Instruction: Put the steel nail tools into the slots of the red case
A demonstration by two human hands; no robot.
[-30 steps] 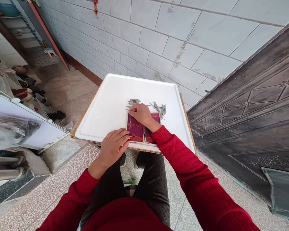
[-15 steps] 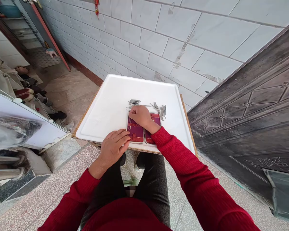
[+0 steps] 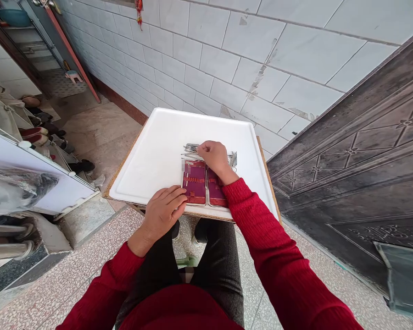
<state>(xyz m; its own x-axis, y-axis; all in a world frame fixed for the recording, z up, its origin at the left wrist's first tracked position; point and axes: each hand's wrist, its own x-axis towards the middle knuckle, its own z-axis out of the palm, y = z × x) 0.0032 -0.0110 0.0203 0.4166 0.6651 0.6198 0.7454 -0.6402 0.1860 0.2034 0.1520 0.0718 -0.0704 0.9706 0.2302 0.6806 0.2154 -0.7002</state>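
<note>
An open manicure case point(image 3: 194, 187) with a purple-red lining and elastic loops lies at the near edge of the white tabletop. My left hand point(image 3: 165, 208) rests flat against the case's left side, its fingers stretched and touching the edge. Above the far edge of the case, my right hand point(image 3: 214, 156) has thumb and fingertips pinched together; whatever is between them is too small to make out. Just left of those fingertips lie nail clippers point(image 3: 190, 148) and thin metal tools. Small scissors point(image 3: 233, 159) lie to the right, partly hidden by the right hand.
The white tabletop point(image 3: 137, 158) sits on a brown board against a tiled wall point(image 3: 184, 57). A dark patterned metal door point(image 3: 358, 151) stands on the right. To the left are a shoe rack point(image 3: 60, 144) and a white cabinet point(image 3: 27, 172).
My right hand has moved from over the case's left half to the right and slightly away from me, uncovering the loops. The left hand stays in place.
</note>
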